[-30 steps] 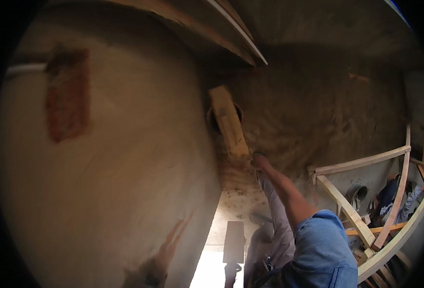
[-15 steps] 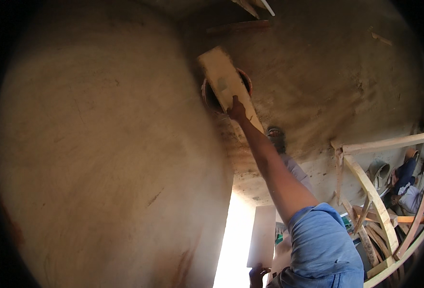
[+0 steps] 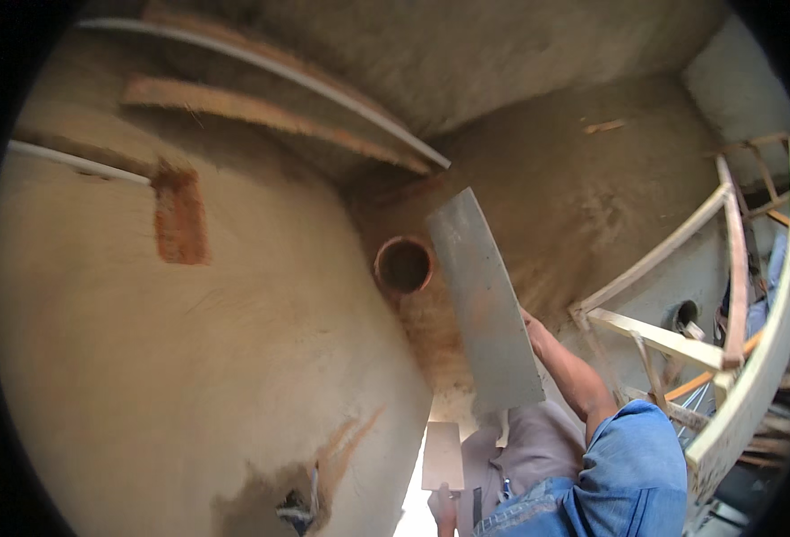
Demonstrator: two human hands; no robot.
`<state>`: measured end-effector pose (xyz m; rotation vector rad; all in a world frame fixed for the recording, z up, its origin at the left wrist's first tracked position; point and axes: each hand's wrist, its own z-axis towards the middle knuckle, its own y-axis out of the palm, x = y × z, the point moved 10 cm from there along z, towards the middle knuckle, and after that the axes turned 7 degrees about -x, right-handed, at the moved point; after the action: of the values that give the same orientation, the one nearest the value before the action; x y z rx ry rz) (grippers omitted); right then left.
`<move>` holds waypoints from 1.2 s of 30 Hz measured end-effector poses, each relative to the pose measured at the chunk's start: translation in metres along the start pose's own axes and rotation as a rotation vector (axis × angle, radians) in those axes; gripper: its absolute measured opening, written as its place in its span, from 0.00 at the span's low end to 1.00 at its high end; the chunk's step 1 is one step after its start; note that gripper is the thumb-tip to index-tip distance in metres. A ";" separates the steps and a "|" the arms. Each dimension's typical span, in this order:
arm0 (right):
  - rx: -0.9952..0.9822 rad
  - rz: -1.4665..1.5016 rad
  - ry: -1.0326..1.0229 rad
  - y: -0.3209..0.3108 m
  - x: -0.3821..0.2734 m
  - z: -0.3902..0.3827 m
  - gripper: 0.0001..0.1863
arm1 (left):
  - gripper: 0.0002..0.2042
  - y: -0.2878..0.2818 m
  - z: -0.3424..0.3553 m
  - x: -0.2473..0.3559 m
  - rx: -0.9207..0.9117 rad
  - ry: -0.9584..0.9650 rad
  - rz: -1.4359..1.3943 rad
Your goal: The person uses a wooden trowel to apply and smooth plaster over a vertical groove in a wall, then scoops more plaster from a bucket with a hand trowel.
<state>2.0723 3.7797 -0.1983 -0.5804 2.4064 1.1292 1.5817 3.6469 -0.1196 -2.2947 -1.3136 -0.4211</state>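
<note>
Just left of the right hand (image 3: 534,331), which grips its edge with fingers mostly hidden, the long board (image 3: 486,300) should handle stiff and fairly light, best held mid-length; the left hand (image 3: 444,504) clasps a small panel (image 3: 442,455).

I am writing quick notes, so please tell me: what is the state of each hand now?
Left hand: closed, holding the small pale plate.
Right hand: closed, holding the long grey board; its grip is partly hidden.

Plastered wall (image 3: 261,331) at left bears a red patch (image 3: 181,224); timber frame (image 3: 654,337) stands right; floor (image 3: 556,215) is brown.
</note>
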 end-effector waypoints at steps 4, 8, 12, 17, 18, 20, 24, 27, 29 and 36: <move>0.105 -0.231 -0.151 -0.047 -0.040 -0.119 0.35 | 0.20 -0.002 0.005 0.076 -0.072 0.400 0.266; 0.286 -0.998 -0.099 -0.038 -0.049 -0.229 0.37 | 0.21 -0.001 -0.056 0.127 -0.058 0.630 0.035; 0.605 -1.269 0.138 -0.126 0.035 -0.381 0.41 | 0.19 0.031 -0.138 0.207 -0.275 0.858 -0.058; 0.761 -0.952 0.655 -0.278 0.224 -0.571 0.41 | 0.18 0.138 -0.252 0.221 -0.652 0.905 -0.096; 0.792 -0.832 0.749 -0.303 0.264 -0.618 0.39 | 0.18 0.162 -0.268 0.214 -0.714 0.888 -0.067; 1.018 -0.638 0.735 -0.349 0.337 -0.720 0.39 | 0.17 0.225 -0.354 0.196 -0.931 0.863 -0.012; 1.279 -0.182 0.552 -0.399 0.479 -0.886 0.43 | 0.16 0.350 -0.423 0.099 -1.253 0.626 0.154; 1.393 0.050 0.290 -0.397 0.545 -0.953 0.47 | 0.17 0.418 -0.449 0.035 -1.304 0.542 0.191; 1.449 0.203 0.204 -0.392 0.597 -1.002 0.44 | 0.17 0.457 -0.466 -0.009 -1.338 0.472 0.221; 1.203 0.474 0.467 -0.318 0.690 -1.053 0.40 | 0.20 0.516 -0.475 -0.060 -1.176 0.464 0.184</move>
<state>1.4697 2.6310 -0.1458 0.1766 3.0893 -0.5207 1.9823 3.1252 0.1315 -2.8125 -0.6224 -1.9091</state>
